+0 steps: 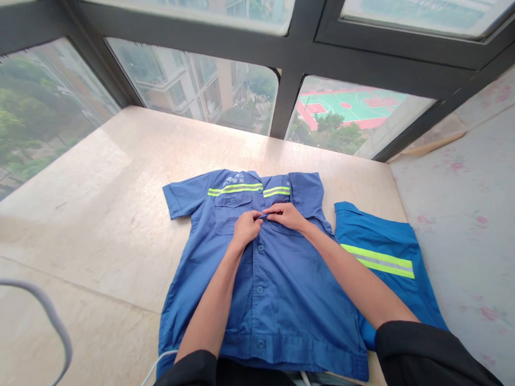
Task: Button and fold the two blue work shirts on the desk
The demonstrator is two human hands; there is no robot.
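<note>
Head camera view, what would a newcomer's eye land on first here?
Probably the blue shirt spread out in the middle, with bright yellow-green stripes across its chest and the left hand and right hand meeting at its front. Next might come the brighter blue garment to its right, also striped, then the red and green sports court outside, seen at upper right.

It looks like a home, with floral wallpaper [476, 230] beside a broad sill [88, 234] under windows [197, 85].
</note>
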